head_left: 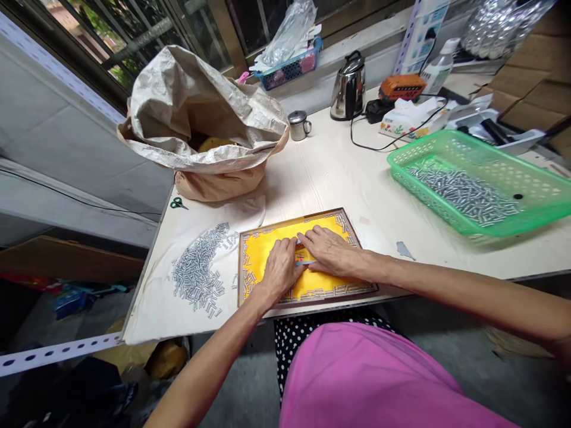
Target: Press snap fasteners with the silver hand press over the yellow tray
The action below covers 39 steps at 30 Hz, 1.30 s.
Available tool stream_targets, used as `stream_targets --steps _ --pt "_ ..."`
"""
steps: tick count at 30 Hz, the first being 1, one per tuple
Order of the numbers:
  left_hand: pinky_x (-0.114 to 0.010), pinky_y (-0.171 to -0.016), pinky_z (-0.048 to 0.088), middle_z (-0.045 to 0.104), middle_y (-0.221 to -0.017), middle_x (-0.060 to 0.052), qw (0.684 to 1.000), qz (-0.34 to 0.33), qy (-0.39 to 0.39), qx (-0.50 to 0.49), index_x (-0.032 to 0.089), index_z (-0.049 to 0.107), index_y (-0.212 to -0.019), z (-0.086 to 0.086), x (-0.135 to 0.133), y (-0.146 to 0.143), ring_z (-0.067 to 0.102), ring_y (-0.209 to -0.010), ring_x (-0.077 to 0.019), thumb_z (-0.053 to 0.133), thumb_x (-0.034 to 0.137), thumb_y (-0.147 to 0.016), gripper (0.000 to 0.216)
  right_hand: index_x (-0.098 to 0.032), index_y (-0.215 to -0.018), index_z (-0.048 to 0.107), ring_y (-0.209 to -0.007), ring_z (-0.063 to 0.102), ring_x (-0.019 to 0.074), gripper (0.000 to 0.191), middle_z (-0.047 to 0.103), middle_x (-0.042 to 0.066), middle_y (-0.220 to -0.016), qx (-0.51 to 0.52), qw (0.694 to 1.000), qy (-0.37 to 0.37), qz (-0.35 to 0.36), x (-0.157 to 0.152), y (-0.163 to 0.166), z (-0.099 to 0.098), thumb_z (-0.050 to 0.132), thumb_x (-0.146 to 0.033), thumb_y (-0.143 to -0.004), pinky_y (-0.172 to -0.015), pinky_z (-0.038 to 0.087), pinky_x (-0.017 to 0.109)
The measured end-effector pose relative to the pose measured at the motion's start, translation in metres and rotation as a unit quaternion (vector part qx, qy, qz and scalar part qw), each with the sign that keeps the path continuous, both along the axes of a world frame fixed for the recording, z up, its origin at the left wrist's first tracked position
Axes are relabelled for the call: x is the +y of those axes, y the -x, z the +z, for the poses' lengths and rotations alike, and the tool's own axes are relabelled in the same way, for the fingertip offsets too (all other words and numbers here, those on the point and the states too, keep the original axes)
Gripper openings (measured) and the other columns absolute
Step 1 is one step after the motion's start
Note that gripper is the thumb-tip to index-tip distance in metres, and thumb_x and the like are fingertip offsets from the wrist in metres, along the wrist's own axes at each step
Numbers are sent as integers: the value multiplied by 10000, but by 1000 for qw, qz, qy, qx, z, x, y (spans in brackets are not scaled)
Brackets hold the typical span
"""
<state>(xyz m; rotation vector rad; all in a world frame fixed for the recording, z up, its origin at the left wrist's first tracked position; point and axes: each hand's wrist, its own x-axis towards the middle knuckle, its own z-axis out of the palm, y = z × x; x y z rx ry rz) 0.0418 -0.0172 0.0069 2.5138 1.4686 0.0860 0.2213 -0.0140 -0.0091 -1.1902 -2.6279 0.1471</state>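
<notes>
A yellow tray with a brown frame lies at the table's near edge, with small metal pins lined along its borders. Both my hands rest on its yellow surface. My left hand lies with fingers curled down on the tray. My right hand lies flat beside it, fingers stretched toward the left. A thin blue-grey strip shows between the two hands; which hand holds it I cannot make out. A heap of small metal pins lies on a white cloth left of the tray.
A green plastic basket holding several metal pins stands at the right. A big crumpled paper sack stands at the back left, scissors beside it. A kettle, a metal cup, tissues and cables lie at the back.
</notes>
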Motion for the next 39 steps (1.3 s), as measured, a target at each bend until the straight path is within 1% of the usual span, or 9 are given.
stream_targets --steps 4,12,16,19,22,24,27,31,39 --pt "-412 -911 469 609 -1107 -116 999 19 -14 30 146 557 -1164 2 0 -3 541 -1051 -273 658 218 -824 362 -72 -1148 582 -895 533 276 273 641 162 -983 -72 997 -2 -22 0 6 -4 476 -123 -902 -751 398 385" --pt "-331 -818 464 649 -933 -84 998 39 29 28 169 630 -855 -1 6 -1 573 -920 -229 632 302 -880 135 -137 -1003 612 -856 560 228 208 657 108 -910 -113 993 29 31 5 7 -5 427 -81 -929 -725 389 338" --pt "-348 -848 463 633 -1021 -98 999 44 13 13 165 643 -1002 -6 4 5 556 -987 -246 655 341 -869 220 -106 -1143 587 -868 567 247 238 645 130 -950 -100 995 0 -8 -3 6 -16 456 -181 -960 -759 414 364" --pt "-362 -893 461 600 -1116 -109 999 18 22 -16 166 614 -1172 -9 10 14 532 -1049 -263 709 407 -817 439 -107 -1313 509 -945 562 285 467 620 163 -1044 -53 997 -53 -9 -7 3 -26 474 -432 -979 -809 432 414" --pt "-348 -891 459 596 -1111 -102 996 -7 79 -39 169 608 -1229 -9 23 25 545 -1026 -254 744 402 -774 529 -156 -1197 595 -1147 501 303 404 549 191 -1265 -27 996 -82 25 -6 1 -34 473 -472 -976 -938 397 480" --pt "-322 -840 457 614 -1015 -79 993 -9 109 -41 169 654 -1147 -7 33 32 565 -948 -227 697 337 -812 377 -161 -1068 637 -1214 457 288 275 516 170 -1338 -38 995 -82 47 -3 2 -36 499 -382 -979 -981 367 488" --pt "-292 -749 427 608 -815 -46 995 35 90 -35 151 697 -883 -5 46 37 560 -806 -191 579 232 -877 143 -171 -976 632 -1064 514 240 156 625 110 -1126 -57 994 -65 65 -3 4 -31 500 -253 -976 -879 393 416" --pt "-267 -687 396 596 -702 -21 992 106 33 -61 147 656 -716 -5 54 37 540 -705 -159 554 216 -893 216 -177 -977 597 -852 518 211 192 651 60 -865 -42 994 -78 63 -13 10 -16 406 -165 -998 -790 346 380" --pt "-271 -747 445 639 -811 -50 989 95 -14 -115 150 730 -852 26 42 22 601 -779 -170 543 204 -921 207 -175 -961 587 -717 531 173 233 667 34 -821 2 1000 -10 -10 -25 18 -4 376 -251 -1028 -751 295 348"
